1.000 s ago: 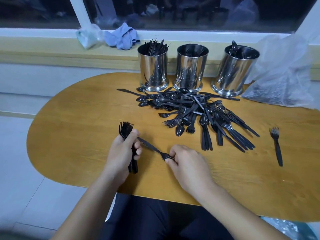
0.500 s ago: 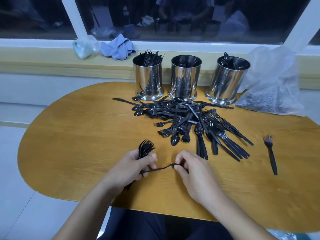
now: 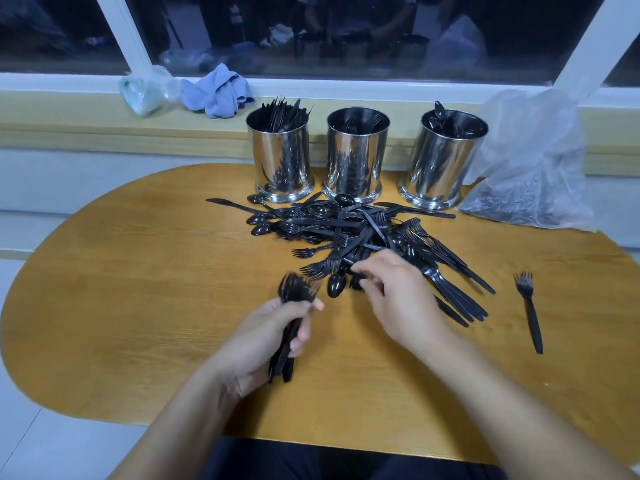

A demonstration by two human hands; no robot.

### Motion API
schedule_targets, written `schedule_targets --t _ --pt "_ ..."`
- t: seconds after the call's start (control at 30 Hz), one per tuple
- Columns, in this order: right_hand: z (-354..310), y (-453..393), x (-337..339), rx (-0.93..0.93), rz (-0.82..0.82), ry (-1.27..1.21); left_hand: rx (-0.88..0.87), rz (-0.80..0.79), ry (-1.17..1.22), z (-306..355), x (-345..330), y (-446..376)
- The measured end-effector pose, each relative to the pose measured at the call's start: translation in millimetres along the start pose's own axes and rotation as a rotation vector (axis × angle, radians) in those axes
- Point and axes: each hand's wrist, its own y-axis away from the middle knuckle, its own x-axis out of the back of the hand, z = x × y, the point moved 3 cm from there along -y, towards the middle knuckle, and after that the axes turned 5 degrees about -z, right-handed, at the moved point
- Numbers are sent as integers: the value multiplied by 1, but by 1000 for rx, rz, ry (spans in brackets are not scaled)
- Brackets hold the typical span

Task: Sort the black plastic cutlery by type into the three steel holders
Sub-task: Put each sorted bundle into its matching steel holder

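A cutlery pile (image 3: 363,237) lies mid-table before three holders (image 3: 353,154) at the far edge: left bristling with knives, middle with forks, right with spoons. The left hand (image 3: 266,337) grips a fork bundle (image 3: 294,296); the right hand (image 3: 394,292) pinches at the pile's near edge.

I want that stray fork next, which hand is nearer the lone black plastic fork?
Right. The right hand is between it and the left hand; the lone black plastic fork lies farther right.
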Motion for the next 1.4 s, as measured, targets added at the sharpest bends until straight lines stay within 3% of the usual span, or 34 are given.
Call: schedule_targets --t 0.13,0.33,0.53,0.87,1.0,1.17,1.27,1.4 --pt "26 -31 8 48 -85 323 -105 92 225 1 0 -1" --pt "32 -47 -4 180 -152 457 -119 98 429 -10 -4 -5" --pt "32 -50 -10 312 -149 494 -131 144 424 -8 3 -8" --pt "22 -39 -15 505 -272 512 -235 251 181 -9 -10 -5" --pt "19 -36 -20 497 -280 491 -262 259 200 -10 -11 -2" --pt "-8 -37 -3 326 -236 175 -369 268 191 -8 -7 5" --pt "-36 -27 6 92 -152 -207 -412 243 101 -6 -13 7" --pt "-71 -2 -6 -185 -239 -714 -425 252 122 -8 -25 4"
